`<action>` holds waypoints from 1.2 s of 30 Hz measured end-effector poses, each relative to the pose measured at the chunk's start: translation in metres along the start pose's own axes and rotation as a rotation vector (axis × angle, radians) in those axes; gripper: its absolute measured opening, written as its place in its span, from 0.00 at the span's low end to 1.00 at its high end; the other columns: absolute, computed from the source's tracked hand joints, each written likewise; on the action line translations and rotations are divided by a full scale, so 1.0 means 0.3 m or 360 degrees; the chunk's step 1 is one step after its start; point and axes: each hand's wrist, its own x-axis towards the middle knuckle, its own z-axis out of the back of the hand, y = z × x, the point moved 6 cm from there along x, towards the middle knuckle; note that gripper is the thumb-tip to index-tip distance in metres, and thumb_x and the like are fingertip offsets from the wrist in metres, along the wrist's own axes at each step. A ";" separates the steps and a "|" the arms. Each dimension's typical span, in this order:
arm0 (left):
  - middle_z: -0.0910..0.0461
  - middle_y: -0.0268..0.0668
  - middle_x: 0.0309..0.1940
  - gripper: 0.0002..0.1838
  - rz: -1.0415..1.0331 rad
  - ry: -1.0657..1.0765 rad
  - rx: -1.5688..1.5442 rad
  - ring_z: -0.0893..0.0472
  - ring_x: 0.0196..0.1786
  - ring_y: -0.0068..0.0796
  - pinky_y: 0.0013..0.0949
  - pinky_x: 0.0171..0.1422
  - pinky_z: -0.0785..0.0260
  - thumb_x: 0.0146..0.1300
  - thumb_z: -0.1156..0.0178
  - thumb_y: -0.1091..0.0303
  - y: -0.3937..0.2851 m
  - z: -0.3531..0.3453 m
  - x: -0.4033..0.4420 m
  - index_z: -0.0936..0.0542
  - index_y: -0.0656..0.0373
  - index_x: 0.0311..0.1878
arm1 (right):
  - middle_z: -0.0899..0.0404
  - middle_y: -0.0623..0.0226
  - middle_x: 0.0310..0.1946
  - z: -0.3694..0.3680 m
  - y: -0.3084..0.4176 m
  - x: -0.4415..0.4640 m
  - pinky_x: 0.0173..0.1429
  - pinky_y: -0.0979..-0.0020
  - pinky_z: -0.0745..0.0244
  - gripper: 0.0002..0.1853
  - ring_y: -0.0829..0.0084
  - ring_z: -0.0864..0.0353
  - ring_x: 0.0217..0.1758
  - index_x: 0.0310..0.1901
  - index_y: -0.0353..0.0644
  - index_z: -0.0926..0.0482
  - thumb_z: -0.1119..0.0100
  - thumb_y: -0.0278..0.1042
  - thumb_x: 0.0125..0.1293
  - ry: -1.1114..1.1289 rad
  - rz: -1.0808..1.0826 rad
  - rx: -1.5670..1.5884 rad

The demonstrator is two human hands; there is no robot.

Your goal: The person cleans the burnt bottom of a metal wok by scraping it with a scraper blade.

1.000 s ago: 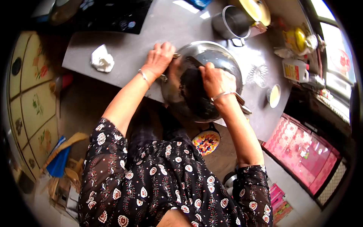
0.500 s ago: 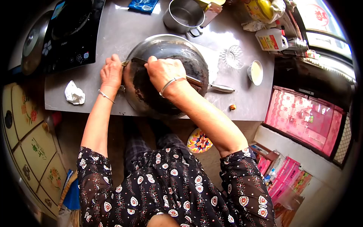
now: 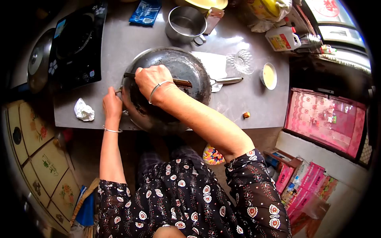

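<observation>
A large dark pan [image 3: 180,63], its surface scorched and patchy, stands tilted at the counter's front edge. My left hand [image 3: 112,104] is closed around the small metal handle [image 3: 118,91] at the pan's left side. Over the pan's dark surface, my right hand [image 3: 152,81] grips a knife-like tool [image 3: 183,83]; its narrow end juts out left of my fist, and a brownish flat part shows on the right. A pale sheet [image 3: 212,65] lies partly behind the pan, and a silvery handle [image 3: 229,80] points right from the pan's right side.
Left are a black induction cooker [image 3: 77,45], a glass lid [image 3: 39,59] and crumpled white tissue [image 3: 84,110]. A grey pot [image 3: 185,24] and blue packet [image 3: 145,12] stand behind. On the right are a glass dish [image 3: 243,62], a bowl [image 3: 269,76], a small brown item [image 3: 246,115] and a white jug [image 3: 282,39].
My right hand has moved left and slightly down across the pan with the tool. My left hand is lower at the pan's side handle. The camera view has shifted.
</observation>
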 end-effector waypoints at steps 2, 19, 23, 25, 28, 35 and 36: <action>0.22 0.52 0.22 0.04 -0.0084 -0.0023 -0.0134 0.20 0.29 0.54 0.48 0.31 0.30 0.59 0.49 0.74 0.061 -0.003 -0.047 0.29 0.64 0.35 | 0.17 0.54 0.30 -0.008 0.009 0.001 0.41 0.62 0.22 0.07 0.59 0.15 0.37 0.33 0.40 0.21 0.47 0.31 0.58 0.0088 0.0024 0.0013; 0.44 0.20 0.11 0.08 0.1271 0.0301 -0.3582 0.46 0.13 0.13 0.21 0.18 0.53 0.62 0.41 0.67 0.040 -0.144 -0.305 0.26 0.58 0.29 | 0.18 0.53 0.30 0.009 -0.015 -0.020 0.42 0.56 0.25 0.15 0.53 0.18 0.38 0.35 0.41 0.21 0.51 0.44 0.67 0.0254 0.0008 -0.0126; 0.46 0.21 0.11 0.11 0.1513 0.0150 -0.3435 0.48 0.13 0.15 0.23 0.17 0.55 0.61 0.40 0.66 0.052 -0.146 -0.311 0.30 0.55 0.25 | 0.19 0.53 0.24 -0.004 0.039 -0.120 0.37 0.56 0.25 0.16 0.53 0.17 0.32 0.33 0.38 0.25 0.53 0.44 0.69 0.0220 0.0095 -0.0129; 0.46 0.21 0.11 0.13 0.1582 0.0101 -0.3358 0.48 0.13 0.16 0.24 0.18 0.55 0.60 0.38 0.65 0.052 -0.146 -0.324 0.31 0.54 0.24 | 0.20 0.52 0.22 -0.001 0.052 -0.142 0.36 0.56 0.25 0.16 0.53 0.17 0.31 0.33 0.38 0.25 0.53 0.44 0.69 0.0244 0.0104 -0.0189; 0.46 0.21 0.11 0.15 0.1595 0.0067 -0.3286 0.48 0.12 0.15 0.24 0.18 0.55 0.60 0.37 0.64 0.057 -0.138 -0.339 0.32 0.54 0.24 | 0.21 0.51 0.20 -0.022 0.053 -0.163 0.34 0.55 0.25 0.17 0.52 0.18 0.28 0.33 0.38 0.27 0.53 0.44 0.69 0.0265 0.0139 -0.0214; 0.46 0.21 0.12 0.17 0.1652 0.0084 -0.3111 0.48 0.13 0.15 0.24 0.19 0.55 0.59 0.35 0.65 0.066 -0.140 -0.344 0.33 0.53 0.22 | 0.21 0.52 0.20 -0.042 0.055 -0.248 0.33 0.53 0.25 0.16 0.51 0.18 0.27 0.33 0.41 0.27 0.53 0.46 0.69 0.0362 0.0125 -0.0244; 0.46 0.21 0.12 0.17 0.1648 0.0091 -0.3103 0.48 0.13 0.15 0.24 0.19 0.55 0.59 0.35 0.65 0.063 -0.140 -0.338 0.33 0.53 0.22 | 0.21 0.52 0.20 -0.042 0.051 -0.255 0.33 0.53 0.25 0.16 0.51 0.18 0.27 0.33 0.41 0.27 0.53 0.46 0.69 0.0385 0.0117 -0.0247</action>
